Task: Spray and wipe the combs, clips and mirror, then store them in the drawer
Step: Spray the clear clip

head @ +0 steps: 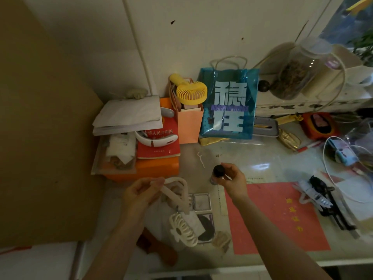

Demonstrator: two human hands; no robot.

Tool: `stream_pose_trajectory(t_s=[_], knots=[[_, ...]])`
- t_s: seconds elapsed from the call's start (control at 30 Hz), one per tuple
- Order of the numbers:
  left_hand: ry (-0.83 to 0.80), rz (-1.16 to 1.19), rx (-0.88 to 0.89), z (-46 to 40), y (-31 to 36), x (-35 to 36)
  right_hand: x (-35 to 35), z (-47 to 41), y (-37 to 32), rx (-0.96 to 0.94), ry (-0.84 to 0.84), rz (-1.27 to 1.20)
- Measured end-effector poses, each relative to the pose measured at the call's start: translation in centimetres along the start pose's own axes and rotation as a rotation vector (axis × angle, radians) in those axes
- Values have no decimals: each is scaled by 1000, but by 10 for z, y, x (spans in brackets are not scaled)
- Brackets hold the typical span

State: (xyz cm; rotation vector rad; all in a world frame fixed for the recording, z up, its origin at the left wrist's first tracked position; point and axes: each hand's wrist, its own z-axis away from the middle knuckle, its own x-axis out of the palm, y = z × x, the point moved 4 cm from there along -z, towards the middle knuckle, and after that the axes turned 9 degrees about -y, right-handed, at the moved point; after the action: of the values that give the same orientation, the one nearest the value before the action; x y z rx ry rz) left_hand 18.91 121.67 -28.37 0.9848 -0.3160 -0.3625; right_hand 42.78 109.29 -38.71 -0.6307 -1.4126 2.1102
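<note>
My left hand [139,196] holds a beige hair clip [177,190] above the desk, its long arm slanting down to the right. My right hand [232,181] grips a small spray bottle [217,173] with a black cap, held upright to the right of the clip. Below them on the desk lie a cream flower-shaped claw clip [182,229], a small open compact mirror [201,203] with a dark lower half [207,229], and a tan clip [222,240]. A brown comb-like piece [159,251] lies near the desk's front edge.
An orange box [157,168] stacked with a red book and papers stands at the left. A blue gift bag [230,104], pink bag and yellow fan [190,91] line the wall. A red folder [278,217], black clips [327,201] and cables lie on the right.
</note>
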Motion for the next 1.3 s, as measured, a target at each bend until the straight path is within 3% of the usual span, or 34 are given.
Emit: stream_pose_trajectory(t_s=[0.2, 0.43, 0.7, 1.0, 1.3], knots=[[11, 64, 6, 4, -5, 0, -3, 61, -29, -40, 102, -10], [-27, 143, -106, 12, -39, 19, 50, 145, -35, -30, -187, 0], [-131, 183, -216, 23, -65, 43, 34, 160, -8, -51, 86, 38], [-278, -192, -177, 18, -86, 69, 11, 167, 32, 79, 218, -187], [-680, -688, 54, -19, -110, 88, -7, 153, 73, 180, 241, -223]])
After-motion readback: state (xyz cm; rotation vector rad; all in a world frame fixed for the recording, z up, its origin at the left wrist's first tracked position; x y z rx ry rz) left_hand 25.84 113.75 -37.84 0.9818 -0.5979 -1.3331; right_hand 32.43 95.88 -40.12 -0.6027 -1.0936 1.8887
